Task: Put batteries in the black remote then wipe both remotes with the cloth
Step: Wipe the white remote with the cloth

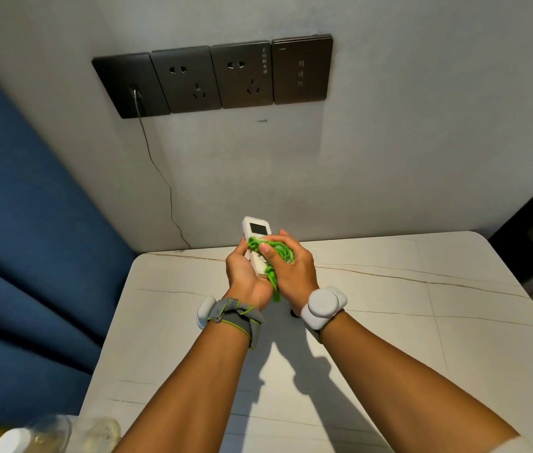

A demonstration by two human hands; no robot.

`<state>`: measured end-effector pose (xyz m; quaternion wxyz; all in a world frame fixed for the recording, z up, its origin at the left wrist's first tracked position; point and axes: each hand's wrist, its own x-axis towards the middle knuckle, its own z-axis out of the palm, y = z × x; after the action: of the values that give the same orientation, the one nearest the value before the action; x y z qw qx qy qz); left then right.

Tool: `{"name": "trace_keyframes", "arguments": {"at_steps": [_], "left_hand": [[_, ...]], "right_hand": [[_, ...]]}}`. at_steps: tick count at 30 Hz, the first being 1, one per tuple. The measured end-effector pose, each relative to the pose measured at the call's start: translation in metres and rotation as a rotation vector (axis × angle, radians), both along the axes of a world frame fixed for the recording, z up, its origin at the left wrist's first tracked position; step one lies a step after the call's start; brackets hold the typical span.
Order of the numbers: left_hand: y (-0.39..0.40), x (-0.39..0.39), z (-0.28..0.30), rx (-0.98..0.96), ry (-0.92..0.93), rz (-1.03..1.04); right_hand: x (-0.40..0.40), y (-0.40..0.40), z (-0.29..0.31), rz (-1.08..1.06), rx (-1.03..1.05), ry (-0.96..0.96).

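A white remote (253,231) with a small dark screen is held upright above the far edge of the table. My left hand (245,275) grips its lower half from the left. My right hand (294,268) presses a bright green cloth (270,253) against the remote's front, with a strip of cloth hanging down between my wrists. A small dark piece (294,312) shows on the table just under my right wrist; it is mostly hidden, so I cannot tell whether it is the black remote.
The white marble-look table (405,322) stands against a grey wall with a row of dark sockets (216,78) and a thin cable (160,178) running down. Blue upholstery (29,223) lies to the left. Clear plastic bottles (56,433) sit at the near left corner.
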<state>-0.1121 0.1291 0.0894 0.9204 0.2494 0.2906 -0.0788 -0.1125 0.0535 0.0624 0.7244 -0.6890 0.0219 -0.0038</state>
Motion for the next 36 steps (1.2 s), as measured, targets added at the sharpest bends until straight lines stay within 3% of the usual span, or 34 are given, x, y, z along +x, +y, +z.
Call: {"name": "trace_keyframes", "arguments": {"at_steps": [6, 16, 23, 36], "left_hand": [[0.015, 0.011, -0.01, 0.033, 0.074, 0.069], [0.01, 0.003, -0.017, 0.28, 0.035, 0.223], [0.011, -0.003, -0.017, 0.24, 0.102, 0.076], [-0.004, -0.015, -0.015, 0.569, -0.041, -0.088]], "right_hand": [[-0.02, -0.008, -0.007, 0.224, 0.026, 0.014], [-0.028, -0.006, 0.002, 0.155, -0.051, -0.037], [-0.033, -0.007, -0.005, 0.177, -0.062, -0.055], [-0.003, -0.006, 0.019, 0.05, 0.029, -0.17]]}}
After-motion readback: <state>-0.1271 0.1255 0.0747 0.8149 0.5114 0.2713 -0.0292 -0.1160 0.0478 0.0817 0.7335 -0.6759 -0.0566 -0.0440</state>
